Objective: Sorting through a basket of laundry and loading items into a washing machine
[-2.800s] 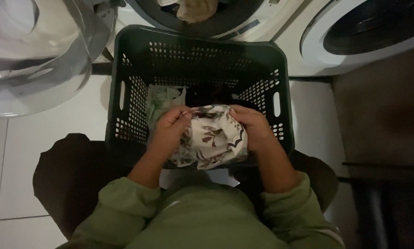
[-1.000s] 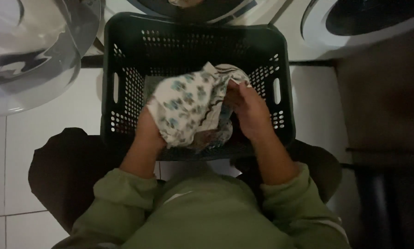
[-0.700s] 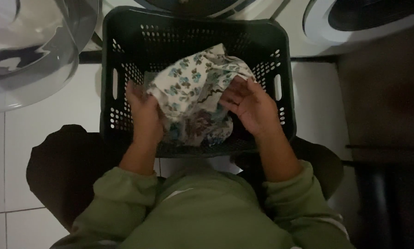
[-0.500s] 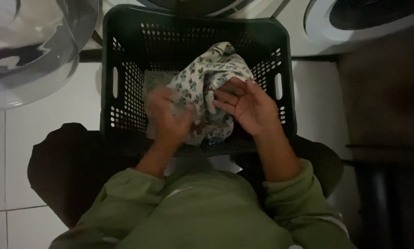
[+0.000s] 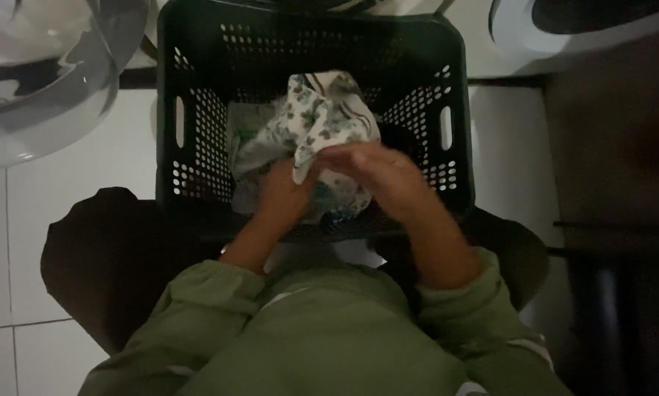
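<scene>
Over the dark green perforated plastic laundry basket (image 5: 197,132), both hands work a white floral-print cloth garment (image 5: 322,121). Left hand (image 5: 285,194) is closed on its lower edge; right hand (image 5: 377,165) is blurred, fingers seemingly curled on the fabric. Garment sits bunched, raised above the basket interior. More laundry lies beneath. Judged: handling is midway, garment neither spread nor removed.
</scene>
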